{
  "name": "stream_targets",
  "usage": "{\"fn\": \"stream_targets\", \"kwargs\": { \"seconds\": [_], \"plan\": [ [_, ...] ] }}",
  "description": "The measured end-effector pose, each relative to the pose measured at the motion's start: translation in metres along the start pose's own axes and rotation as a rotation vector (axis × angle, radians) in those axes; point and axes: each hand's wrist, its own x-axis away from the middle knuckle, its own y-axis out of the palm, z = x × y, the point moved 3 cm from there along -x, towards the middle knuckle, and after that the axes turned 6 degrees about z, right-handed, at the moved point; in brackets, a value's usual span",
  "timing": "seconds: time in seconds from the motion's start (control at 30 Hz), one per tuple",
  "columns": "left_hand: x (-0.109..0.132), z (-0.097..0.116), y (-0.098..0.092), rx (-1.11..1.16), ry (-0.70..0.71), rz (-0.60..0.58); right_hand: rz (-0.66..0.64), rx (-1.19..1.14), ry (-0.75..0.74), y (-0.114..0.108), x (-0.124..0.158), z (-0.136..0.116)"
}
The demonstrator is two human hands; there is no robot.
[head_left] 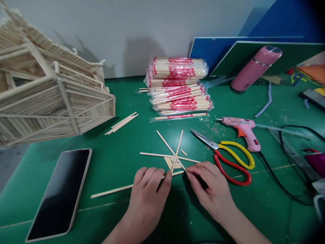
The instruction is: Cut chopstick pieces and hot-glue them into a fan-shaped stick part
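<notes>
Nearby, left hand [151, 196]: comes in from the bottom edge, back up, wrist low; its fingers bend close together over a long stick [111, 191] running beneath them. The thumb is hidden, so whether they pinch it cannot be told.
Right hand [213, 189]: slants inward from the lower right, thumb and forefinger pinching the near end of a diagonal stick [165, 143].
Phone [61, 193]: flat, screen dark, left of the left hand.
Crossing: the diagonal stick, a leaning stick [179, 143] and a crosswise stick [152, 155] cross just beyond the fingers, by a flat group of short sticks [168, 163] on the table [114, 162].
Skewed angles: a likely trouble, should either hand nudge a stick, as no clamp shows at the far ends.
Scissors [215, 146]: just beyond the right hand; an outward swing might knock the handles.
Glue gun [250, 134]: on its side, red light showing; if hot, its nozzle could burn a straying hand.
Loose sticks [123, 122]: beside the large stick model [76, 101].
Wrapped packs [180, 98]: piled near the wall.
Pink flask [256, 69]: before the panels [233, 64].
</notes>
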Motion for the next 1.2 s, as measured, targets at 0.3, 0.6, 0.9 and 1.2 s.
{"fn": "stream_targets", "kwargs": {
  "seconds": [0.3, 0.6, 0.9, 1.2],
  "plan": [
    [-0.002, 0.015, -0.014, 0.042, 0.028, 0.093, -0.144, -0.331, 0.179, -0.008, 0.0, -0.007],
    [-0.005, 0.029, -0.019, 0.023, 0.078, 0.112, -0.121, -0.349, 0.188, -0.017, 0.008, -0.013],
    [-0.005, 0.033, -0.018, -0.031, 0.082, 0.082, -0.133, -0.331, 0.225, -0.018, 0.012, -0.011],
    [-0.01, 0.027, -0.025, -0.139, 0.064, 0.028, 0.052, -0.305, 0.198, -0.042, 0.011, -0.016]
  ]
}}
